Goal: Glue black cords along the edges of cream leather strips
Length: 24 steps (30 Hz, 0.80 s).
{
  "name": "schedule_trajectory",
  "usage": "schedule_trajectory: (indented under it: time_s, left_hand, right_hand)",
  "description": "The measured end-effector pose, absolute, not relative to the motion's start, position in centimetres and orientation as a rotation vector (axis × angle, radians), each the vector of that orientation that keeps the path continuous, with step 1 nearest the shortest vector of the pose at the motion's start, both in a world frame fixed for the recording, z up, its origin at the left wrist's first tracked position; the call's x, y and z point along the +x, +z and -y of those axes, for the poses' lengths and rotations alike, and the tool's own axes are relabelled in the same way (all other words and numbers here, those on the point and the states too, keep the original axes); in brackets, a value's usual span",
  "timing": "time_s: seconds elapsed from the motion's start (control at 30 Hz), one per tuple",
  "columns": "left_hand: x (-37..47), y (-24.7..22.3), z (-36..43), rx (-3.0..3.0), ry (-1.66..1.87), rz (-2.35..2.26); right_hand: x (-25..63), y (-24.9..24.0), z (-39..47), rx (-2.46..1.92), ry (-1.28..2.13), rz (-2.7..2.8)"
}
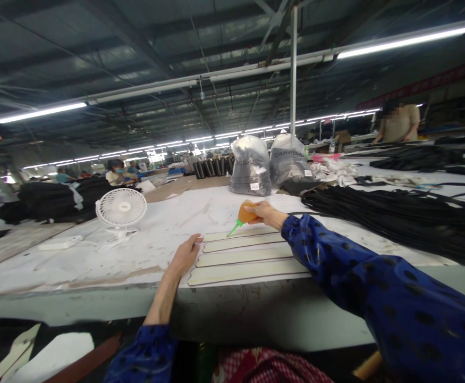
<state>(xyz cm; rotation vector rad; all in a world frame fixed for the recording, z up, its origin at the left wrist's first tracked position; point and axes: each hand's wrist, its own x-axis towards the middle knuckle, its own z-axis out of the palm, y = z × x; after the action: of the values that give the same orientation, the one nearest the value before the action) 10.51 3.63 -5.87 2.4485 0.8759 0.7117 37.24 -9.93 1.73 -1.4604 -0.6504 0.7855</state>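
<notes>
Tilted nose-down in my right hand (264,213) is an orange squeeze bottle (247,211) with a long green nozzle. The nozzle tip is at the farthest of several pale strips (240,259) with dark edges, which lie side by side near the table's front edge. Whether the tip touches the strip I cannot tell. My left hand (187,254) rests at the left ends of the strips, fingers stretched out toward the farthest one, holding nothing that I can see. Dark blue dotted sleeves cover both forearms.
A small white fan (121,207) stands at left beside a white power strip (60,243). Filled plastic bags (251,165) sit beyond the strips. Long black straps (391,218) are heaped at right, black stacks (62,199) at far left. A co-worker (399,123) stands at back right.
</notes>
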Motion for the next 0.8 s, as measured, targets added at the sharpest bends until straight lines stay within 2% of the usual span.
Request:
schedule_trajectory:
  time_s: [0.8]
  left_hand:
    - [10.4, -5.7, -3.8, 2.532, 0.636, -0.911]
  right_hand:
    - [42.6, 2.2, 16.5, -1.531, 0.660, 0.600]
